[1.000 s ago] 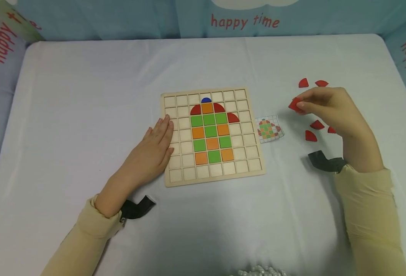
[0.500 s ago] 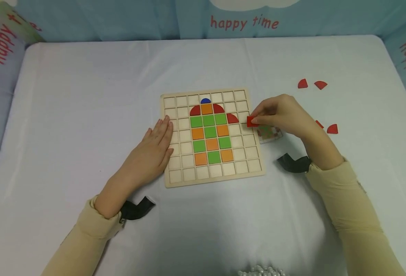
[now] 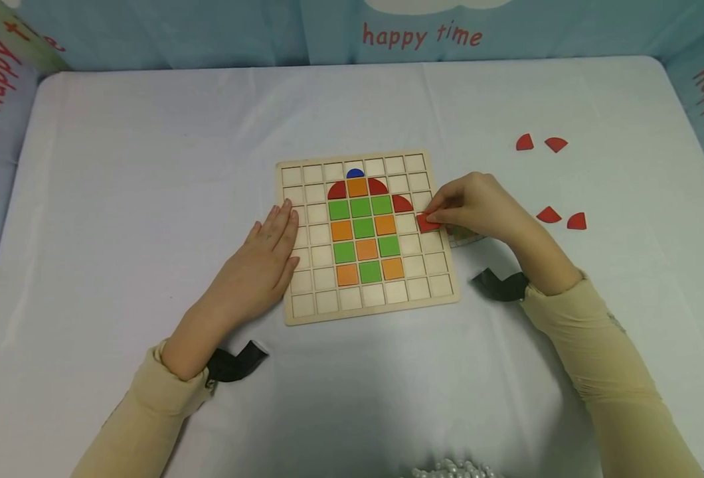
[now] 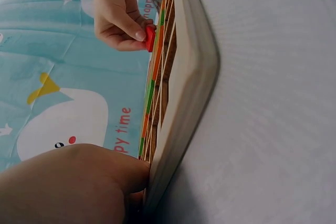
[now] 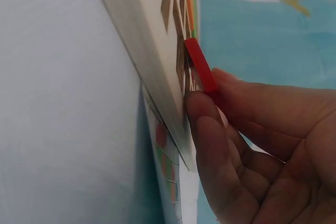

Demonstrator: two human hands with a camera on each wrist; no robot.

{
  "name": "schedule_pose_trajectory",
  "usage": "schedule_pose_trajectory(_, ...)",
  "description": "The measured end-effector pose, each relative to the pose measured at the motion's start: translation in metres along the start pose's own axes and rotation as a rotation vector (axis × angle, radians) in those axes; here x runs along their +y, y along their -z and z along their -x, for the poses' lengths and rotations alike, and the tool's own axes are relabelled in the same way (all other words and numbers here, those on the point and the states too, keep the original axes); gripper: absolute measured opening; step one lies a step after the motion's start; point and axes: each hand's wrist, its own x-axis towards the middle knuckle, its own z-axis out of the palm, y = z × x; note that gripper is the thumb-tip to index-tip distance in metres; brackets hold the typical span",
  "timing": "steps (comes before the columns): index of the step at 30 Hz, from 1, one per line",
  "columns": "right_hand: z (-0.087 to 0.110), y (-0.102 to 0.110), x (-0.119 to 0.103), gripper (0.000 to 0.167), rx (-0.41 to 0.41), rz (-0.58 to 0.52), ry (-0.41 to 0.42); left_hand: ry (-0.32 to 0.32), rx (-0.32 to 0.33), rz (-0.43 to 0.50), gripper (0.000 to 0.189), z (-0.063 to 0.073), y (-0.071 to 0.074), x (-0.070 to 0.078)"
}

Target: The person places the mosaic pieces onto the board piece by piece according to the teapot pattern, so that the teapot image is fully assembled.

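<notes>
A wooden grid board (image 3: 326,317) lies mid-table with green and orange squares, several red quarter-circles and a blue half-circle set in its cells. My left hand (image 3: 264,255) rests flat along the board's left edge, fingers straight. Over the right-hand column, my right hand (image 3: 477,206) pinches a red piece (image 3: 428,224) between thumb and fingers. In the right wrist view this red piece (image 5: 201,65) is tilted, its lower end close to the cells. Fingers cover part of it, so I cannot tell its full shape.
A small printed pattern card (image 3: 464,239) lies at the board's right edge, partly hidden by the right hand. Loose red quarter-circle pieces lie on the right, two farther back (image 3: 556,144) and two nearer (image 3: 576,221). Pearly beads (image 3: 453,470) show at the front edge.
My right hand has carried the red piece left from the loose pieces to the board's right column, then slightly nearer me. The left hand stays at the board's edge.
</notes>
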Motion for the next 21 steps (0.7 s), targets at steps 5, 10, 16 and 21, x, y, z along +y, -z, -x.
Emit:
schedule_pose_trajectory(5, -0.001, -0.001, 0.0012, 0.005, 0.009, 0.009, -0.009, -0.003, -0.001, 0.003, 0.06, -0.0001, 0.0005, 0.0)
schedule_pose_trajectory(10, -0.0011, -0.002, 0.0002, 0.005, 0.032, 0.018, -0.013, -0.003, 0.0, 0.002, 0.06, -0.0002, 0.0003, -0.0003)
schedule_pose_trajectory(16, -0.0011, -0.0042, -0.0013, 0.005, 0.042, 0.043, -0.013, -0.005, 0.003, -0.007, 0.06, -0.0004, -0.0001, -0.001)
schedule_pose_trajectory(21, -0.0009, -0.0048, -0.0012, 0.005, 0.042, 0.051, -0.003, -0.005, 0.003, -0.001, 0.06, -0.0002, -0.0005, -0.001)
